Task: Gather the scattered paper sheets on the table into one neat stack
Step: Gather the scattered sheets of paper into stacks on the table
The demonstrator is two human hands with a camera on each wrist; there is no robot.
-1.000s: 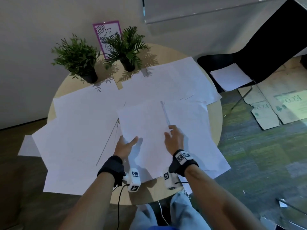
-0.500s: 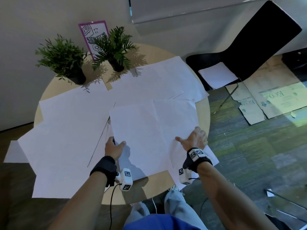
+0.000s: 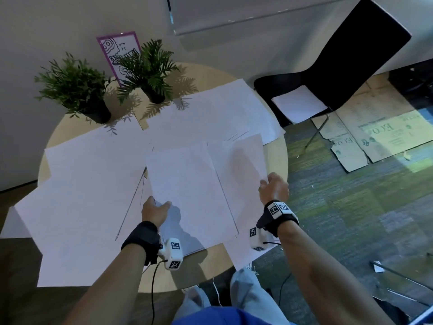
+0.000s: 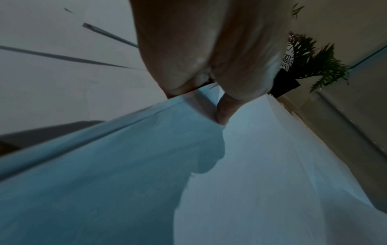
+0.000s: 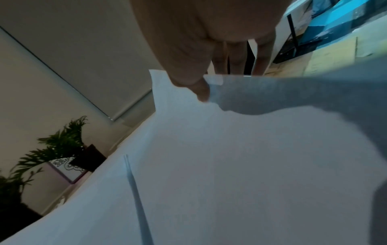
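Several large white paper sheets lie overlapping on the round wooden table (image 3: 278,160). My left hand (image 3: 156,208) pinches the near left edge of a small stack of sheets (image 3: 187,191) at the table's middle, thumb on top (image 4: 222,114). My right hand (image 3: 273,187) pinches the right edge of another sheet (image 3: 243,170) lying beside that stack, its edge lifted a little off the table; in the right wrist view the thumb (image 5: 201,92) lies on top of that sheet (image 5: 230,157). More sheets (image 3: 82,195) spread over the left half and the far right (image 3: 222,113).
Two potted plants (image 3: 77,90) (image 3: 152,73) and a purple-framed card (image 3: 117,55) stand at the table's far edge. A black chair (image 3: 339,66) with a sheet on its seat stands to the right. Flattened cardboard (image 3: 379,137) lies on the carpet.
My right hand moved from the middle of the stack out to the right and took hold of the right sheet's edge. My left hand stayed holding the stack's left edge.
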